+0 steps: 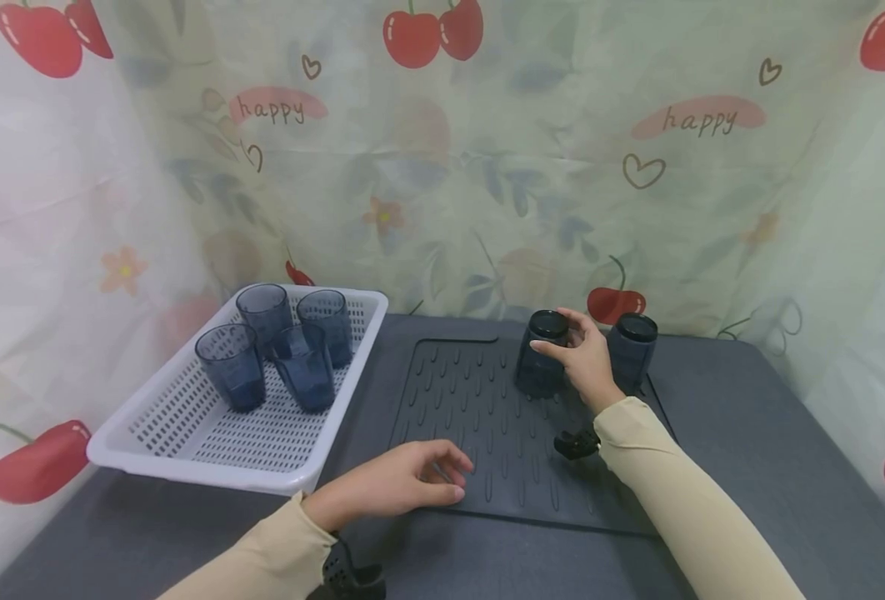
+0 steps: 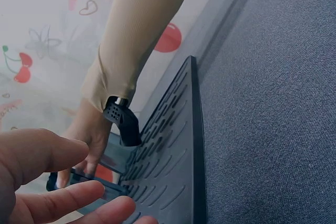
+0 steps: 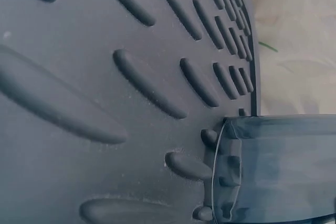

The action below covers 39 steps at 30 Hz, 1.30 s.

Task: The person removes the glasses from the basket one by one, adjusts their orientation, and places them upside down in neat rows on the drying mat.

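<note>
Seemingly setting upturned glass point(image 1: 538, 373) near far edge of mat point(image 1: 506, 450) | right grip point(image 1: 587, 360) pinches it; left grip point(image 1: 420, 483) loose, empty | next likely needs release

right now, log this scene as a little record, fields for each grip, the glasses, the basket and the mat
right grip: thumb and fingers around the base end of a glass
held glass: mouth down, rim at the ridged mat
left grip: holding nothing, fingers loosely bent, near the mat's left front corner
second glass: mouth down, right of the held glass
basket: white, perforated, left of the mat
glasses in basket: four, mouth up
surface: dark grey table
</note>
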Available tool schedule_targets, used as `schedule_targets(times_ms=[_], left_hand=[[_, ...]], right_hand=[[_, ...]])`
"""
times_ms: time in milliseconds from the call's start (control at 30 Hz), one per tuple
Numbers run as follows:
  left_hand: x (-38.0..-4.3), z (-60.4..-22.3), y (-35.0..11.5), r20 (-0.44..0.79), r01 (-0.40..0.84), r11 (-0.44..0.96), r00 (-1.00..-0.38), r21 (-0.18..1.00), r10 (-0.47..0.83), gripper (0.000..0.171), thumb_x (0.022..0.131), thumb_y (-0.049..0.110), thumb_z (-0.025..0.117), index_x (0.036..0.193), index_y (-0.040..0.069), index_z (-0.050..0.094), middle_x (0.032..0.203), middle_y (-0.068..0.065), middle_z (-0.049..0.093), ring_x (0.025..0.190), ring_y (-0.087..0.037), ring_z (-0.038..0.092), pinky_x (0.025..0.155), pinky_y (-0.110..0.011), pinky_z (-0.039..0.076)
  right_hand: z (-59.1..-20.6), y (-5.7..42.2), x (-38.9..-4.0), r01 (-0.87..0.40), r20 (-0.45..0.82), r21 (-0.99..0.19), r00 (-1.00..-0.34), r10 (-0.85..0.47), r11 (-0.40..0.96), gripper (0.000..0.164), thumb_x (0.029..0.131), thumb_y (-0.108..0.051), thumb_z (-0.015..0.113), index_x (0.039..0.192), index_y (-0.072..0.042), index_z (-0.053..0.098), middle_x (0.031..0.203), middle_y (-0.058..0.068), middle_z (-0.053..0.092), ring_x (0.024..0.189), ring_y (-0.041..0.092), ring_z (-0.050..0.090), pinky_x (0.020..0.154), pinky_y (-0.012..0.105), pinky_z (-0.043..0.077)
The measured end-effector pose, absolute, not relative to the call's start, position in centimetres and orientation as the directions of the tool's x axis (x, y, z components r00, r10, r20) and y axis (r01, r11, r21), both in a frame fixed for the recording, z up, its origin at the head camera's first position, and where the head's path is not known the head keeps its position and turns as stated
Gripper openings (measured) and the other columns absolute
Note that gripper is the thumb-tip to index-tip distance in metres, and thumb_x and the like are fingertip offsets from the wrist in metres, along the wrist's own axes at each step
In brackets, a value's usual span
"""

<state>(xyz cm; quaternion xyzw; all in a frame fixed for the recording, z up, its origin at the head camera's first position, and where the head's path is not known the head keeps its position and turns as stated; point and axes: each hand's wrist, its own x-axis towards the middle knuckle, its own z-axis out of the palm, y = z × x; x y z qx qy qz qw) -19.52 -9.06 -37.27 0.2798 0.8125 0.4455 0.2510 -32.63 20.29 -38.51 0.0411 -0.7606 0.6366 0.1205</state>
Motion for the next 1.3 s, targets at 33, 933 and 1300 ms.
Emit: schedule_targets(times_ms=[33, 933, 1300], left_hand=[[-19.5, -37.3, -9.1, -0.160, 0.229, 0.446, -0.717, 0.866, 0.679, 0.031, 0.095, 0.020, 0.062, 0.123, 0.008, 0.060, 0.105, 0.001, 0.064, 0.098, -0.016, 0.065, 0.079, -0.028, 0.053], [-19.6, -36.9, -8.9, -0.159, 0.229, 0.445, -0.717, 0.866, 0.679, 0.031, 0.095, 0.022, 0.063, 0.123, 0.009, 0.060, 0.106, 0.001, 0.065, 0.098, -0.016, 0.065, 0.080, -0.030, 0.053], [-19.5, -36.7, -8.9, -0.142, 0.252, 0.449, -0.722, 0.857, 0.677, 0.030, 0.095, 0.022, 0.063, 0.122, 0.009, 0.060, 0.106, 0.001, 0.065, 0.096, -0.016, 0.064, 0.079, -0.030, 0.053]], right_hand=[[-38.5, 20.3, -32.6, -0.215, 0.234, -0.959, -0.968, 0.087, 0.186, 0.075, 0.083, -0.011, 0.076, 0.147, -0.012, 0.036, 0.148, 0.012, 0.041, 0.137, 0.025, 0.042, 0.109, 0.043, 0.039], [-38.1, 20.3, -32.0, -0.190, 0.199, -0.968, -0.979, 0.042, 0.164, 0.079, 0.085, -0.011, 0.075, 0.149, -0.012, 0.029, 0.146, 0.017, 0.037, 0.136, 0.031, 0.041, 0.109, 0.050, 0.038], [-38.9, 20.5, -32.7, -0.205, 0.218, -0.960, -0.975, 0.050, 0.190, 0.081, 0.084, -0.013, 0.075, 0.149, -0.011, 0.028, 0.145, 0.017, 0.038, 0.131, 0.032, 0.044, 0.106, 0.049, 0.041]])
